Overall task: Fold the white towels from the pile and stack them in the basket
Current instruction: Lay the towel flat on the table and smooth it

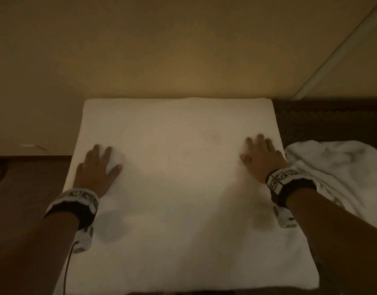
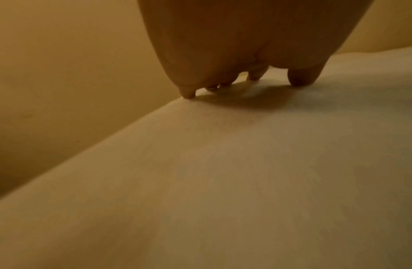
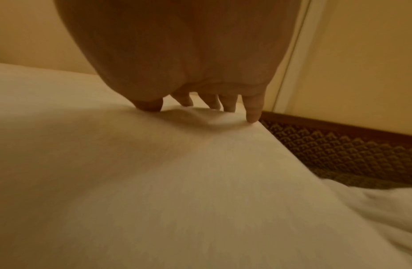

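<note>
A white towel [image 1: 179,177] lies spread flat as a large square in front of me, reaching up to the wall. My left hand [image 1: 98,165] rests palm down near its left edge, fingers spread and straight; the left wrist view shows my left hand [image 2: 246,80] with its fingertips touching the towel [image 2: 246,182]. My right hand [image 1: 262,156] lies flat near the right edge. From the right wrist, my right hand [image 3: 200,107] touches the towel [image 3: 154,182] with its fingertips. A crumpled pile of white towels [image 1: 341,177] sits to the right. No basket is in view.
A beige wall [image 1: 162,50] stands right behind the towel. A dark patterned surface [image 3: 338,151] shows to the right of the towel, beside the crumpled pile [image 3: 384,209]. A pale vertical frame [image 1: 341,50] runs up the wall at the far right. Dark wood [image 1: 27,177] lies to the left.
</note>
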A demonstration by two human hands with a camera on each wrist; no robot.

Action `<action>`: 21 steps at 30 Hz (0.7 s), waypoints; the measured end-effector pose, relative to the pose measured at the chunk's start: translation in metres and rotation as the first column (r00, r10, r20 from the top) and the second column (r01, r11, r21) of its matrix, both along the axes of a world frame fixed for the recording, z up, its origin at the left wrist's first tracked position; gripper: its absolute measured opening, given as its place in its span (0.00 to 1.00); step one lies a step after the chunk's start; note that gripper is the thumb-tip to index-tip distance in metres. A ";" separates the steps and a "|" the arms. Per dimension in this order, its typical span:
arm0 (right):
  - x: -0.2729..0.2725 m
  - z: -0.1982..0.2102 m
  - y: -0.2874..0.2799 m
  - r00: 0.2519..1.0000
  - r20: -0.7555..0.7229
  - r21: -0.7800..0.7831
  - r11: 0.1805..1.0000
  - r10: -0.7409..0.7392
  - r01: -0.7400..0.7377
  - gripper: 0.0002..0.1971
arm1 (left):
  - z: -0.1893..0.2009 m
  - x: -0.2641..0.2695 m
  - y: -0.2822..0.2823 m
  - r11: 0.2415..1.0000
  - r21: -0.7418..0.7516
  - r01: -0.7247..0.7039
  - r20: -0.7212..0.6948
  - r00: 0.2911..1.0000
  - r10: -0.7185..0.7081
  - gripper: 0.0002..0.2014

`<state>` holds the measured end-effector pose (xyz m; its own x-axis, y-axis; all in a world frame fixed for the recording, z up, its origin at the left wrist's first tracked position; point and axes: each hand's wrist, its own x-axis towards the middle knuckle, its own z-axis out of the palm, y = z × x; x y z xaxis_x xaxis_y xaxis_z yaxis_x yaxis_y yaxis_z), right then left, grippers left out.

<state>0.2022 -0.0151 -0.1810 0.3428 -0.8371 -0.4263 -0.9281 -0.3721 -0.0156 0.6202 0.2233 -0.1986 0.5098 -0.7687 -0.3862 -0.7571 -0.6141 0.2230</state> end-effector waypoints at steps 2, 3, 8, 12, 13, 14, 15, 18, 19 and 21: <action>-0.017 0.003 0.033 1.000 -0.012 0.059 0.998 -0.016 0.016 0.32 | 0.005 -0.013 0.028 0.999 0.044 0.029 0.004 1.000 -0.029 0.36; -0.025 0.005 0.049 1.000 -0.016 0.097 0.995 -0.023 0.024 0.32 | 0.007 -0.019 0.041 0.997 0.066 0.046 0.008 0.999 -0.047 0.36; -0.049 0.008 0.127 0.999 -0.054 0.132 0.991 -0.009 0.016 0.41 | 0.015 -0.051 0.101 0.982 0.165 0.094 0.019 0.995 -0.099 0.36; -0.048 0.003 0.136 0.998 -0.060 0.132 0.990 -0.033 0.040 0.46 | 0.017 -0.052 0.107 0.972 0.200 0.120 -0.005 0.993 -0.122 0.36; -0.044 0.003 0.129 0.996 -0.074 0.140 0.989 -0.042 0.052 0.47 | 0.017 -0.047 0.102 0.970 0.212 0.115 -0.017 0.993 -0.114 0.36; -0.040 0.002 0.120 0.995 -0.088 0.148 0.987 -0.052 0.064 0.48 | 0.017 -0.043 0.093 0.969 0.221 0.112 -0.029 0.994 -0.108 0.37; -0.036 0.001 0.110 0.994 -0.095 0.153 0.986 -0.060 0.074 0.49 | 0.018 -0.038 0.083 0.968 0.223 0.112 -0.036 0.994 -0.106 0.37; -0.024 0.000 0.080 0.993 -0.098 0.150 0.985 -0.065 0.079 0.50 | 0.018 -0.026 0.051 0.968 0.217 0.123 -0.037 0.992 -0.118 0.37; -0.020 0.001 0.072 0.993 -0.102 0.148 0.986 -0.062 0.077 0.50 | 0.018 -0.022 0.041 0.968 0.216 0.127 -0.040 0.992 -0.121 0.37; -0.014 0.003 0.055 0.992 -0.109 0.145 0.987 -0.056 0.072 0.50 | 0.016 -0.014 0.023 0.967 0.215 0.134 -0.042 0.991 -0.128 0.37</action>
<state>0.1887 0.0401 -0.1778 0.2373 -0.7806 -0.5782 -0.9494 -0.3124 0.0321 0.6064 0.2464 -0.1825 0.3971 -0.7244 -0.5635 -0.8295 -0.5460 0.1173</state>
